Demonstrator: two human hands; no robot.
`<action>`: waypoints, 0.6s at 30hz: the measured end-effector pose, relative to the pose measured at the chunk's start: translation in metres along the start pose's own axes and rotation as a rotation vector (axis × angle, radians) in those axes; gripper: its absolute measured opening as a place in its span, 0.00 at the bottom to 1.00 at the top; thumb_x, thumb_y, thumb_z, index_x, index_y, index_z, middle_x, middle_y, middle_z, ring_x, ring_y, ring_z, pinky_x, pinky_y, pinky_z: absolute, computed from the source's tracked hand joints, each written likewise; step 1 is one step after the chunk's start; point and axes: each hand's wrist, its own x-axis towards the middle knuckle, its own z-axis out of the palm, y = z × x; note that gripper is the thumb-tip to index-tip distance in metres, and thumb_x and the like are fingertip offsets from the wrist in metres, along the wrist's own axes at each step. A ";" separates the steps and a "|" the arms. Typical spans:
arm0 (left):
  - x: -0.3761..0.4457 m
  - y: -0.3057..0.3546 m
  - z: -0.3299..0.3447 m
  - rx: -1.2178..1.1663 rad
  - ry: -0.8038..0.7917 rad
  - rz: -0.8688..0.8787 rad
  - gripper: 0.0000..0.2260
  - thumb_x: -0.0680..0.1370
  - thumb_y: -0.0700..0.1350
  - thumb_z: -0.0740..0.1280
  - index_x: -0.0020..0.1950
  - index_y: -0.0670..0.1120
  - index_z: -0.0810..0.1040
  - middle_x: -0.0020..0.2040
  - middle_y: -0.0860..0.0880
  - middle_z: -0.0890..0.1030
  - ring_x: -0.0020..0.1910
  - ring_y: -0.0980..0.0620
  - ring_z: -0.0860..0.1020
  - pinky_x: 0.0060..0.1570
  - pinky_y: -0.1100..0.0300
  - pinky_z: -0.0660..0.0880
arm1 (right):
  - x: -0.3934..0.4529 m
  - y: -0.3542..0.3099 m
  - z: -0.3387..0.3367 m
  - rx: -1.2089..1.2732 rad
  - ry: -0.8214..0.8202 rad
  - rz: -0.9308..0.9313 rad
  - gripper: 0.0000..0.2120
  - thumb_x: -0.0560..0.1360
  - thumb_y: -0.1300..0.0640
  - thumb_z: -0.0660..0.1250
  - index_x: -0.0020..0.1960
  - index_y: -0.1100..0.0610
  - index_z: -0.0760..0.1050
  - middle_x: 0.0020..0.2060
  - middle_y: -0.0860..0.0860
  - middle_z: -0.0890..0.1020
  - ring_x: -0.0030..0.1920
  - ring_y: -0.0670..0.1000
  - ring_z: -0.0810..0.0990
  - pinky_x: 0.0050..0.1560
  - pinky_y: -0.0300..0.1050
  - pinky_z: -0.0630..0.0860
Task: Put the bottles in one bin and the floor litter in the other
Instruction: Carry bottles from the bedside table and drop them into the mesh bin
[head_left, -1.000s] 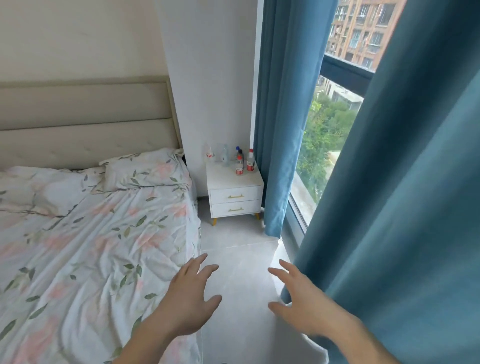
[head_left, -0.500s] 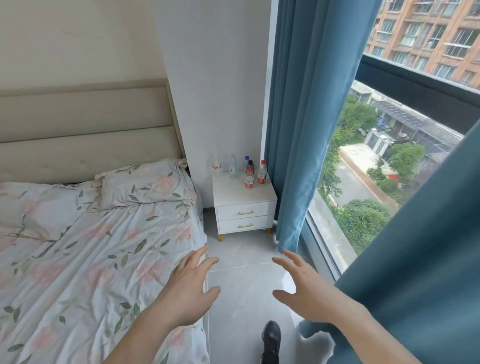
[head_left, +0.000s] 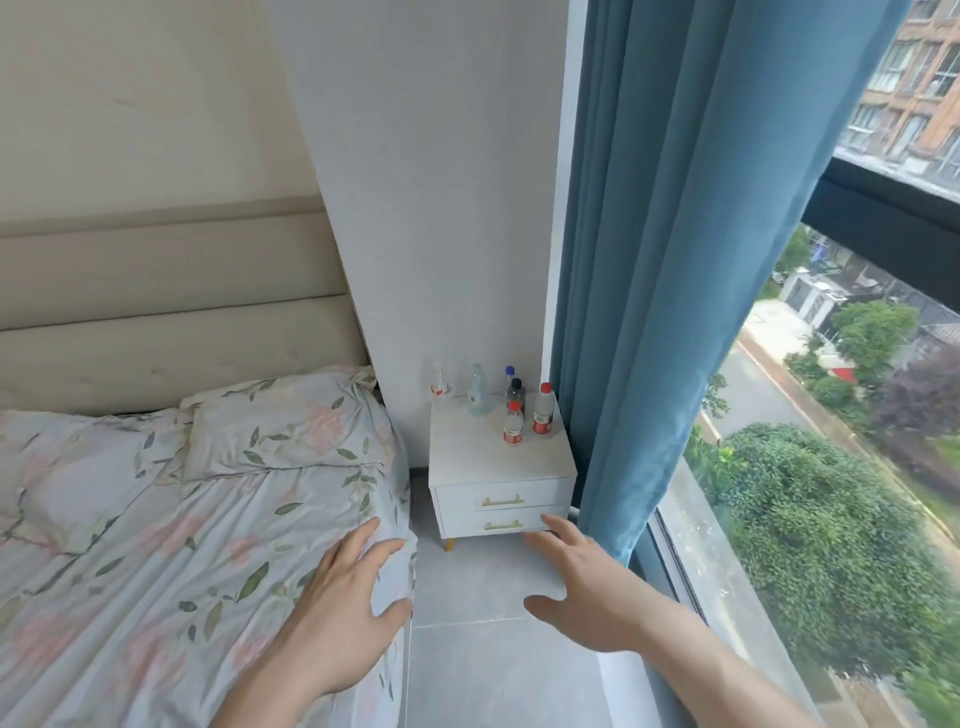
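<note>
Six bottles stand grouped on the white nightstand (head_left: 501, 457) at the centre of the frame, toward the back of its surface. A red-capped bottle (head_left: 512, 423) is nearest the front, with a taller red-capped bottle (head_left: 543, 410) just beside it to the right. Behind them stand a black-capped bottle (head_left: 516, 391), a blue-capped bottle (head_left: 508, 378) and a pale clear bottle (head_left: 477, 391); a small clear bottle (head_left: 439, 383) stands apart at the rear left corner against the wall. Both hands are raised in the lower half of the frame, fingers spread wide and holding nothing. The left hand (head_left: 345, 605) is over the edge of the floral bed (head_left: 156, 545), the right hand (head_left: 584, 584) over the grey floor (head_left: 478, 670), below the nightstand's lower drawer. A blue curtain (head_left: 660, 260) hangs just right of the nightstand.
</note>
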 end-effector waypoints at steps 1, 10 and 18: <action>0.010 0.000 -0.001 -0.007 -0.001 -0.010 0.27 0.79 0.58 0.65 0.77 0.63 0.61 0.80 0.63 0.49 0.78 0.58 0.54 0.75 0.57 0.59 | 0.014 0.002 -0.007 0.011 -0.002 -0.014 0.35 0.78 0.42 0.65 0.80 0.42 0.54 0.81 0.43 0.48 0.80 0.53 0.55 0.75 0.51 0.63; 0.131 -0.013 -0.021 0.002 -0.004 -0.058 0.28 0.79 0.59 0.65 0.78 0.62 0.60 0.81 0.61 0.48 0.80 0.56 0.51 0.77 0.56 0.58 | 0.141 0.019 -0.058 0.027 -0.033 -0.044 0.35 0.77 0.42 0.66 0.80 0.41 0.55 0.81 0.43 0.49 0.79 0.54 0.59 0.77 0.52 0.62; 0.266 -0.040 -0.053 0.029 -0.086 -0.060 0.30 0.80 0.56 0.64 0.80 0.58 0.59 0.82 0.56 0.49 0.80 0.52 0.52 0.77 0.56 0.57 | 0.248 0.044 -0.093 0.027 -0.061 0.081 0.35 0.75 0.41 0.65 0.79 0.39 0.56 0.81 0.42 0.49 0.76 0.54 0.65 0.74 0.50 0.66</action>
